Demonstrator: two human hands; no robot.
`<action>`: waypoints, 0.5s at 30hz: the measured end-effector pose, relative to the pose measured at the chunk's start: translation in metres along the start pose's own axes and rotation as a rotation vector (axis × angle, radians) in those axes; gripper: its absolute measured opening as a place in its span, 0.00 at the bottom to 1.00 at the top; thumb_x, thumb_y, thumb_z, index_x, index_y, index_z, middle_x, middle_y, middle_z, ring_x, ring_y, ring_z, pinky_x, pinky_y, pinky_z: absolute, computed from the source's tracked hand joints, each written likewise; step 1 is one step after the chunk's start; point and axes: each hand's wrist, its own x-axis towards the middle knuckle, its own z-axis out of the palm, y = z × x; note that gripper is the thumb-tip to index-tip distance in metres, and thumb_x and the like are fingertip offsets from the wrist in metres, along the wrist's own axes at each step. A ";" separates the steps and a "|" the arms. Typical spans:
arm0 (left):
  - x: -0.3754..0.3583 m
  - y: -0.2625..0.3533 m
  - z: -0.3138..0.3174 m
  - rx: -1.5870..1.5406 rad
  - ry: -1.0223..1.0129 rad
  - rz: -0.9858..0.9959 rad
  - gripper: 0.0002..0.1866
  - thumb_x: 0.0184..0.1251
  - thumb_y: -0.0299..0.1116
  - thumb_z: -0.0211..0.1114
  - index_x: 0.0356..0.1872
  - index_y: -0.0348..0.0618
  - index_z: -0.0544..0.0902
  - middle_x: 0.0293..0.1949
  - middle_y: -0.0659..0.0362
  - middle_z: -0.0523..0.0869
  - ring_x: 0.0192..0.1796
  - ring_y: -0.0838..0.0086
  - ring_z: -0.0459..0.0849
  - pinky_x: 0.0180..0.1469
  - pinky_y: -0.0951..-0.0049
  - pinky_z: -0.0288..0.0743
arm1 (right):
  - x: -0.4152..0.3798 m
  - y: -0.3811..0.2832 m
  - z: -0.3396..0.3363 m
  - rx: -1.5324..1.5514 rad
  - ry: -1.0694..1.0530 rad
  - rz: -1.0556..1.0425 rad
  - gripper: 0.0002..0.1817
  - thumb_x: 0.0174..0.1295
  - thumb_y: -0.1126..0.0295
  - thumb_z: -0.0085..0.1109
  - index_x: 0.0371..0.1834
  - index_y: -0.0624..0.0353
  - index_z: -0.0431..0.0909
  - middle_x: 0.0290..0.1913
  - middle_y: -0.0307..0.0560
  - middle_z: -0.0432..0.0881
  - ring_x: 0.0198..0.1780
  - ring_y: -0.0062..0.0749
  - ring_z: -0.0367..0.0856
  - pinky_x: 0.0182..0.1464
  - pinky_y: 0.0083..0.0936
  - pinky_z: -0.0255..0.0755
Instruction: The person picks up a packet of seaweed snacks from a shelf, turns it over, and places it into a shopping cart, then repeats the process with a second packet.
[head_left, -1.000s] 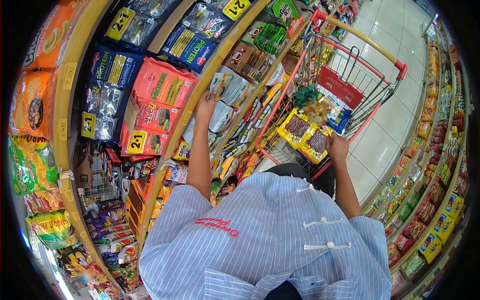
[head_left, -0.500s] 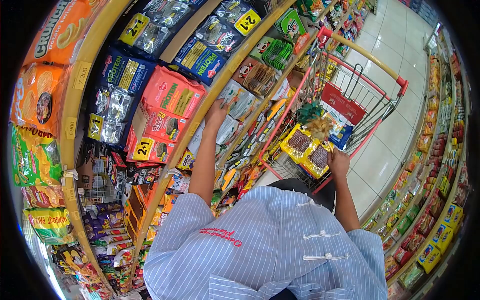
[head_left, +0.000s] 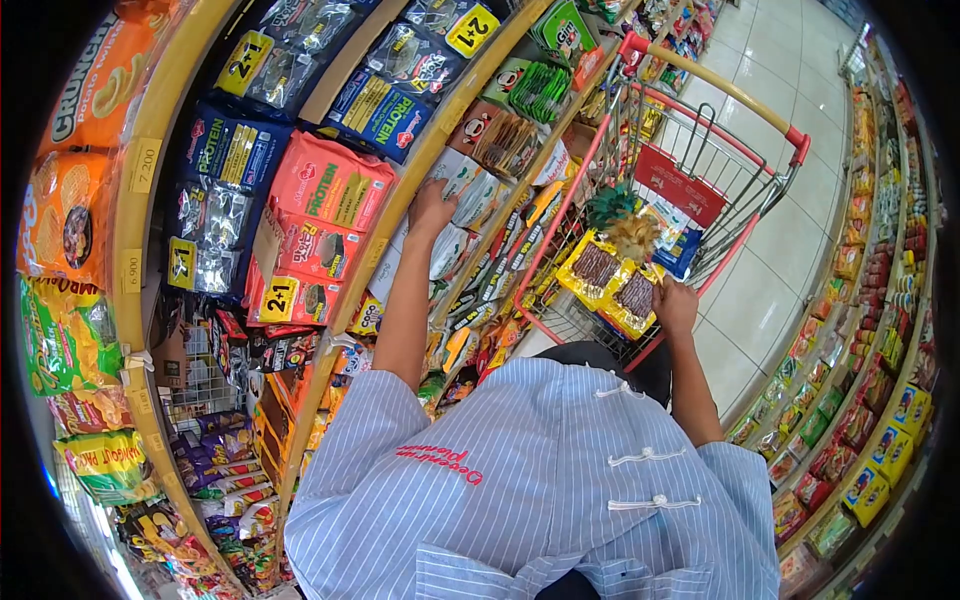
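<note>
My left hand (head_left: 432, 208) reaches into the shelf, its fingers curled at the edge of a white packet (head_left: 462, 180) in a box of similar packets. Part of the fingers is hidden against the packets. Over the shopping cart (head_left: 740, 95), my right hand (head_left: 676, 305) grips the right edge of a yellow snack pack (head_left: 632, 300) picturing dark brown bars. A matching yellow pack (head_left: 590, 268) lies beside it. Behind them in the cart are a tan item with a green tuft (head_left: 612, 205), like a pineapple, and a blue-and-white packet (head_left: 680, 252).
Shelves with yellow rails (head_left: 360, 290) rise close on my left, holding pink packs (head_left: 325, 190), blue packs (head_left: 235, 150) and orange bags (head_left: 65, 215). Another stocked shelf (head_left: 850, 400) curves along the right. Between them runs a tiled aisle (head_left: 790, 230).
The view has shifted slightly, so the shelves and cart appear a little further left. Both hands stay at the same packets.
</note>
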 end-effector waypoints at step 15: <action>0.006 0.012 -0.009 -0.297 -0.092 -0.069 0.22 0.53 0.30 0.59 0.51 0.37 0.81 0.45 0.42 0.86 0.51 0.53 0.84 0.55 0.62 0.74 | 0.000 0.001 0.003 -0.031 -0.038 0.011 0.11 0.57 0.63 0.61 0.26 0.58 0.74 0.26 0.51 0.81 0.30 0.47 0.81 0.37 0.41 0.73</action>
